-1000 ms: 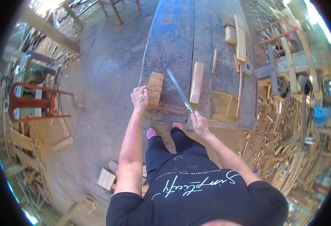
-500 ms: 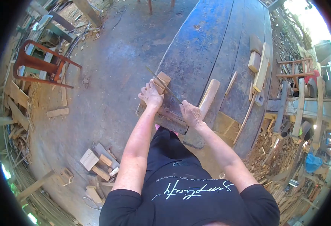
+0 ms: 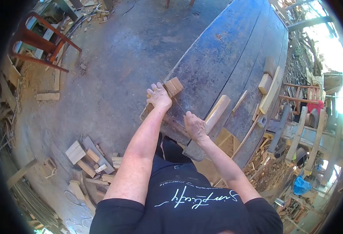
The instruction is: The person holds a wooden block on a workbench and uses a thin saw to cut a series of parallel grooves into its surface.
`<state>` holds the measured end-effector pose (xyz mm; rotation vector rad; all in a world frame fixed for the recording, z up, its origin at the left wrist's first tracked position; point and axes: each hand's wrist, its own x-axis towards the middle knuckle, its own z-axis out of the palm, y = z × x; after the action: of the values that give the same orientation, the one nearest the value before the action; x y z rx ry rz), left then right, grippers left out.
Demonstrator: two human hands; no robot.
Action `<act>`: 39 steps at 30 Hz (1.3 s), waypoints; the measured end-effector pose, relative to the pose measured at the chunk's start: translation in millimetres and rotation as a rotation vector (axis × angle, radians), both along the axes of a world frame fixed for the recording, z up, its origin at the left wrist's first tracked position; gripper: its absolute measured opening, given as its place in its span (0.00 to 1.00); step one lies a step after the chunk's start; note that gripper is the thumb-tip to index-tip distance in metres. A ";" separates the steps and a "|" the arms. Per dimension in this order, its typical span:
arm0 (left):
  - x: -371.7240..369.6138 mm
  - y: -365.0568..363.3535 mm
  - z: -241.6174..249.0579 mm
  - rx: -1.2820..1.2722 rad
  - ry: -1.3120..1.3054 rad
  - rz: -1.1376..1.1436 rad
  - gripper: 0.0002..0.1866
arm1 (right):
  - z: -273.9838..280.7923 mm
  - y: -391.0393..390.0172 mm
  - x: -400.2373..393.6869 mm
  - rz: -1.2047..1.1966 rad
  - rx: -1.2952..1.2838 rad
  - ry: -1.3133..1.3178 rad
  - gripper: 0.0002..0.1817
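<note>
A short wooden block (image 3: 175,84) lies on the near left end of the dark plank bench (image 3: 214,58). My left hand (image 3: 159,96) grips the block's left side, fingers bent around its edge and pressing it down. In my right hand (image 3: 195,126) is the near end of a long thin saw-like blade (image 3: 178,103), the fingers closed around it. The blade runs slanting across the block, close beside my left fingers. It shows nearly edge-on, so its teeth and handle cannot be made out.
Right of my right hand lies a pale wood bar (image 3: 218,111). Further right are wood strips (image 3: 271,91) and a block (image 3: 264,84). Offcuts (image 3: 86,156) lie on the floor at lower left. A wooden chair frame (image 3: 43,43) stands upper left; timber scraps (image 3: 265,156) pile up right.
My right hand has shifted slightly down and left, drawing the blade back, so less of it sticks out beyond the block. My left hand stays on the block. The camera view has tilted.
</note>
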<state>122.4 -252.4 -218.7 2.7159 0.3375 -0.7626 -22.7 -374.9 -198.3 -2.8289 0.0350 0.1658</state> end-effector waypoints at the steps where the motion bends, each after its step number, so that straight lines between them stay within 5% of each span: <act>1: 0.3 -1.2 1.5 0.020 0.008 -0.004 0.31 | 1.5 1.4 1.5 -0.010 -0.013 0.044 0.08; 10: -12.0 -8.4 -2.0 0.033 -0.006 0.009 0.29 | -12.3 20.3 69.2 0.013 -0.022 0.141 0.03; 14: -18.2 -16.0 -4.2 0.077 -0.026 -0.015 0.31 | 17.0 -18.8 24.4 0.072 -0.087 0.165 0.04; 23: -17.0 -20.2 -6.6 0.086 -0.019 0.027 0.30 | -11.4 -0.6 66.6 0.126 -0.014 0.140 0.06; 29: -18.5 -21.7 -4.7 0.107 -0.015 0.026 0.27 | 21.6 -23.8 -4.4 0.058 -0.025 0.233 0.04; 35: -18.1 -21.3 -0.5 0.130 -0.008 -0.002 0.26 | -22.9 -13.2 28.8 0.105 0.011 0.175 0.11; 39: -18.2 -23.2 -1.3 0.127 -0.007 0.016 0.26 | 15.2 -38.6 -4.8 0.043 0.009 0.291 0.10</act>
<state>104.3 -275.5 -220.0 2.8293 0.4191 -0.7507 -27.5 -413.4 -183.2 -2.7732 0.0368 0.5831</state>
